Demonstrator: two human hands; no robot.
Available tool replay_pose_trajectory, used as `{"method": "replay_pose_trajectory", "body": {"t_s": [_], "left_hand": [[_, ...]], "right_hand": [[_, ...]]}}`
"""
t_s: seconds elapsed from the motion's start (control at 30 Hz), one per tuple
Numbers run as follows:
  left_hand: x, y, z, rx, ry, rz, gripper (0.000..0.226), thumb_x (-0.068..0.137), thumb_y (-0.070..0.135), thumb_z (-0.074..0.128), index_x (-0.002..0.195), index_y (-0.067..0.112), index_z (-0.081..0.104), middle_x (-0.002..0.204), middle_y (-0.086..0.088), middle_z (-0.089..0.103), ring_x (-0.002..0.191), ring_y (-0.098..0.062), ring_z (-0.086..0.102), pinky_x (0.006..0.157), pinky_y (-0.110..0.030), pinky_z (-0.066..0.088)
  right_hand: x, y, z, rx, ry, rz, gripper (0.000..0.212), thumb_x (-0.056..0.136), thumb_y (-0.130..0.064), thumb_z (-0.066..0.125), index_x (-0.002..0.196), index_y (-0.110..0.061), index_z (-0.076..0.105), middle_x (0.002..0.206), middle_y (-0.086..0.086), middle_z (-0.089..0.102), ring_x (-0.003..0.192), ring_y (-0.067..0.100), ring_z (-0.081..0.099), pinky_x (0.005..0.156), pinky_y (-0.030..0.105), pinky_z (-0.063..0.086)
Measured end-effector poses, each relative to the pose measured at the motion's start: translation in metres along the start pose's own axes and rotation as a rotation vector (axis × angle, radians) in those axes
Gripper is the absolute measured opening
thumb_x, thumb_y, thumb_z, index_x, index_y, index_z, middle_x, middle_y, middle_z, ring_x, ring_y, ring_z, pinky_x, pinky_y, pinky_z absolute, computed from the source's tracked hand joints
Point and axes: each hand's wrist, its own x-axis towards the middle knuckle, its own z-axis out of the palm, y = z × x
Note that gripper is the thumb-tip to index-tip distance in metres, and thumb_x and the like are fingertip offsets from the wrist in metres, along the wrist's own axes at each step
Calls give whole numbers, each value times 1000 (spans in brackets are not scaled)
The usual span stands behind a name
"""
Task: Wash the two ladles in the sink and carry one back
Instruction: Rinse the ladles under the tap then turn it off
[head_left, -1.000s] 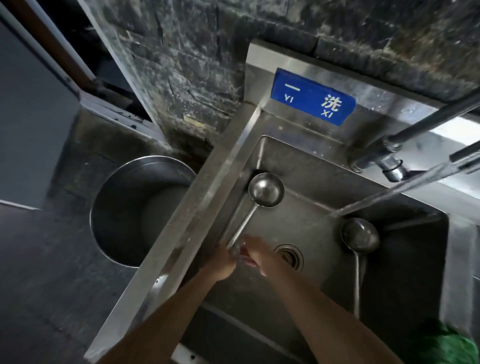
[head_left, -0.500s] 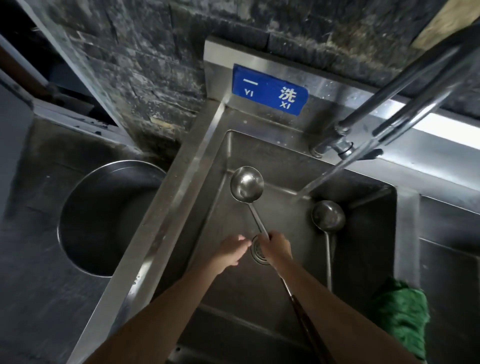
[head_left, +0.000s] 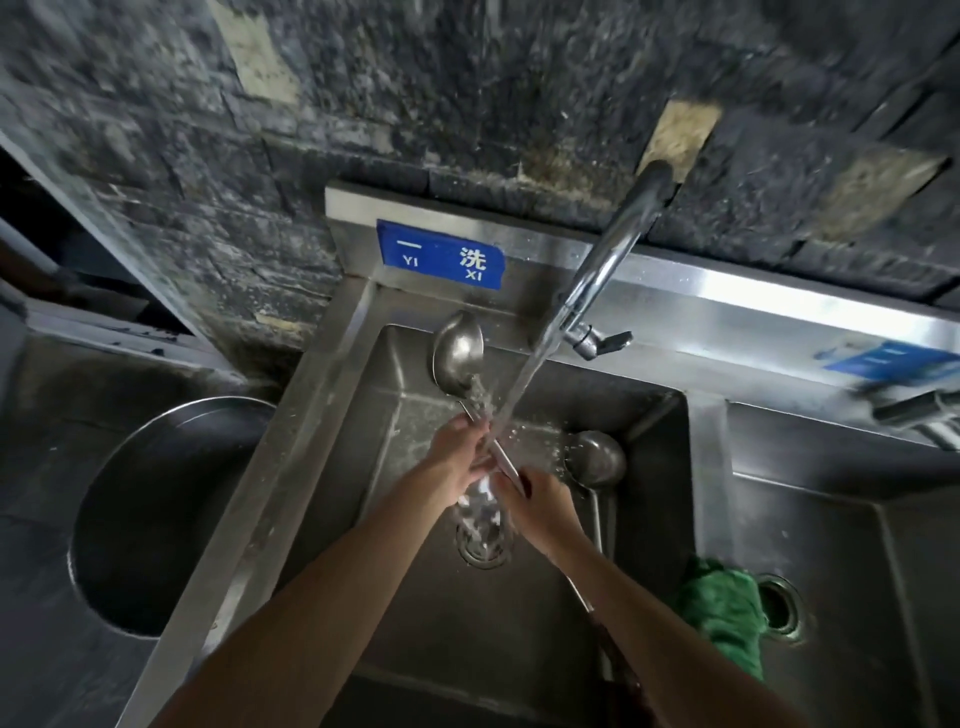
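Your left hand (head_left: 460, 452) curls round the shaft of the raised ladle (head_left: 458, 352), bowl up near the sink (head_left: 571, 649) back wall; rub along the shaft so the tap (head_left: 608, 265) stream reaches the bowl too. Your right hand (head_left: 537, 506) grips lower on the same shaft, so hold it firm against slipping. The second ladle (head_left: 595, 460) lies right of it in the basin, unwashed I judge.
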Motion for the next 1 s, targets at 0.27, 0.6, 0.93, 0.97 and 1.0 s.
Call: {"method": "replay_pose_trajectory", "body": {"t_s": [0.27,0.6,0.93,0.97,1.0], "left_hand": [[-13,44,-8,-30,110,268,16,91,13,69,105,7,64,100,-17,73,81,-22,74,67,-36,61],[-18,62,-21,-139,260,288,20,95,13,61,111,0,63,105,-12,71,99,-26,72,86,-41,60],[-25,-13,9,-249,126,-21,38,106,27,35,109,-5,56,92,-18,67,81,-26,71,83,-42,61],[-25,-22,12,-261,91,-48,45,107,31,31,111,-6,56,97,-19,69,84,-25,73,83,-42,61],[-25,-30,13,-266,61,-72,50,107,33,27,112,-8,56,103,-22,70,89,-27,73,85,-42,60]], "right_hand": [[34,-47,-1,92,-89,-151,54,95,-63,49,67,-17,57,57,-2,55,48,13,50,52,31,40],[22,-17,-29,-79,-246,-113,35,95,-45,63,81,-13,65,63,-1,66,64,20,74,66,40,59],[6,-30,-67,-106,-432,-50,38,100,-48,56,93,-12,65,70,1,67,53,12,64,50,27,57],[7,-31,-64,-20,-470,9,46,100,-52,53,96,-8,67,70,2,65,51,11,60,46,24,51],[7,-30,-62,52,-487,69,53,101,-55,49,98,-6,69,70,3,64,49,10,56,42,22,46]]}}
